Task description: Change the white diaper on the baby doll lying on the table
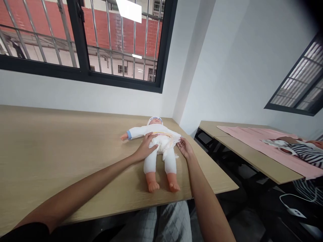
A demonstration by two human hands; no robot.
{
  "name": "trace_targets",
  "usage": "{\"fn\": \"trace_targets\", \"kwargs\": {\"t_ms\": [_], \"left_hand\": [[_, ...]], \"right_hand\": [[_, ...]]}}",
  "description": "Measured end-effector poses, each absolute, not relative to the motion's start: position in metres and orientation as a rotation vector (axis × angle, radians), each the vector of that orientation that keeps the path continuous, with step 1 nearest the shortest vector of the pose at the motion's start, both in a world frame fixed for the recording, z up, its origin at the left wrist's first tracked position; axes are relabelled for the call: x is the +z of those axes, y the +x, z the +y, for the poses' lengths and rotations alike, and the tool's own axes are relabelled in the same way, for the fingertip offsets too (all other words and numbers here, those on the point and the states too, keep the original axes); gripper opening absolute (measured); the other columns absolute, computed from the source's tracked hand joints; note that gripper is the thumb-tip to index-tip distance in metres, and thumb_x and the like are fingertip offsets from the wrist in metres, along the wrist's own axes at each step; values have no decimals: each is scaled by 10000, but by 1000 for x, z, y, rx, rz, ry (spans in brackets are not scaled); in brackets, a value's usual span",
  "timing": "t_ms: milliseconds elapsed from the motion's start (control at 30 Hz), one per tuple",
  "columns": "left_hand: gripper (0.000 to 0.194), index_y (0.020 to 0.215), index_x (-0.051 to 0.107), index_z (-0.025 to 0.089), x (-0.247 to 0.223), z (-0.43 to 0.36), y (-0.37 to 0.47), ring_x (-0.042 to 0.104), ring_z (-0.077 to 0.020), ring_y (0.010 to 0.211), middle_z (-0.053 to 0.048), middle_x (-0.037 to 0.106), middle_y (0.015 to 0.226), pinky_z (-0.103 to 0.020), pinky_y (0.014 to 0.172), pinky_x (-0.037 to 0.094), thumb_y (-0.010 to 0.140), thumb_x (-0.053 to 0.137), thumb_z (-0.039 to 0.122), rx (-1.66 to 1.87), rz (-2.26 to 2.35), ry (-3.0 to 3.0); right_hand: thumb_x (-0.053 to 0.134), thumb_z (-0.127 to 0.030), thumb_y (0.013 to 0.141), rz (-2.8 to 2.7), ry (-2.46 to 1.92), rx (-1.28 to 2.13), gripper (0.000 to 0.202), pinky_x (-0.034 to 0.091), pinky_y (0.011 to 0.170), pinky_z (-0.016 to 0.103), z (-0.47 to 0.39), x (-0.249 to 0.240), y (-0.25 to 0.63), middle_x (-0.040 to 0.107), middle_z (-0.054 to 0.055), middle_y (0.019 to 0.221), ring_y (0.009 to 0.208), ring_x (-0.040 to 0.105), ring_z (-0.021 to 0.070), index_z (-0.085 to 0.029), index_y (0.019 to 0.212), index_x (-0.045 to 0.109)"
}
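Note:
A baby doll (150,165) lies on its back on the wooden table, feet toward me, in a white cap, white top and white leggings. A white diaper (164,143) sits around its hips. My left hand (146,146) rests on the doll's waist and hip at the diaper's edge, fingers stretched and thumb apart. At the doll's other side, my right hand (186,148) has its fingertips closed on white fabric stretched out from the waist. Whether that fabric is diaper or sleeve I cannot tell. The doll's hand on that side is hidden.
The table (63,144) runs left along the wall under a barred window (121,43). Its right edge faces a gap, then a second table (242,151) with a pink cloth (242,136). Striped fabric (306,153) lies there. A white cable and power strip (296,212) are below.

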State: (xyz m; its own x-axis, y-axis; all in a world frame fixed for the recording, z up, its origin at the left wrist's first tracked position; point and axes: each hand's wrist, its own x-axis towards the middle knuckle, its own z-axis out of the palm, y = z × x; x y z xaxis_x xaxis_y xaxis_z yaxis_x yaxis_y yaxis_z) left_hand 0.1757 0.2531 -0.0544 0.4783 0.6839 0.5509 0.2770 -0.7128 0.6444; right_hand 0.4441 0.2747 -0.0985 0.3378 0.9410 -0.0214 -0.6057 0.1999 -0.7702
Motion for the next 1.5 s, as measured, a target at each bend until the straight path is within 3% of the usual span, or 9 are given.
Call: {"fn": "trace_targets", "kwargs": {"t_ms": [200,333,433,533,633,733,967,1200,1500], "left_hand": [[477,1302,397,254,-57,255,175,222,-218,1345,-70,284,1396,-395,1128,186,838,485,326,1123,815,2271],[472,1302,403,202,-57,255,174,227,-239,1340,-110,299,1400,-424,1113,207,846,460,311,1092,931,2428],[463,1304,403,196,-46,245,176,132,-279,1368,-113,289,1431,-526,1101,138,857,433,312,1052,1085,2627],[388,1273,439,261,-26,233,189,72,-262,1384,-39,316,1441,-585,1088,46,901,341,316,1024,1018,2844],[353,1207,502,289,-9,227,215,173,-249,1364,-11,425,1375,-597,1083,43,918,306,338,964,900,2992],[349,1201,511,255,-9,232,246,313,-246,1297,-39,503,1298,-593,1074,123,908,333,322,936,865,3100],[343,1049,607,183,-44,249,274,390,-281,1217,-73,618,1089,-583,1051,191,887,365,364,965,1023,3207],[359,1038,624,212,-48,244,269,458,-252,1123,-40,631,1089,-553,1034,236,905,331,369,943,1002,3176],[345,997,638,231,-51,246,269,472,-236,1077,-35,601,1138,-540,1008,264,910,327,352,1010,943,3208]], "right_hand": [[690,-168,671,-496,-756,1182,86,531,651,172,276,-100,444,638,-5,680,638,606,84,-153,731,630],[702,-198,677,-520,-729,1191,110,532,644,172,277,-102,444,636,-8,679,625,604,81,-154,748,631],[694,-205,684,-539,-712,1202,117,535,653,178,278,-103,442,635,-8,681,632,607,85,-155,769,633],[685,-212,688,-584,-714,1202,110,536,644,186,277,-104,442,631,-10,675,632,606,90,-157,763,626],[681,-210,686,-667,-724,1231,98,535,632,192,275,-103,442,622,-16,657,621,602,92,-160,720,604],[668,-218,696,-691,-715,1249,104,524,603,177,273,-102,443,608,-31,629,583,591,81,-170,686,577],[677,-215,705,-675,-729,1245,105,519,564,175,274,-102,446,633,-15,646,581,609,90,-162,722,588],[691,-214,706,-706,-705,1201,137,512,511,182,272,-96,439,657,11,698,586,617,105,-148,758,583],[623,-188,774,-670,-642,1201,53,549,598,226,266,-87,437,663,5,713,630,637,119,-152,764,586]]}}
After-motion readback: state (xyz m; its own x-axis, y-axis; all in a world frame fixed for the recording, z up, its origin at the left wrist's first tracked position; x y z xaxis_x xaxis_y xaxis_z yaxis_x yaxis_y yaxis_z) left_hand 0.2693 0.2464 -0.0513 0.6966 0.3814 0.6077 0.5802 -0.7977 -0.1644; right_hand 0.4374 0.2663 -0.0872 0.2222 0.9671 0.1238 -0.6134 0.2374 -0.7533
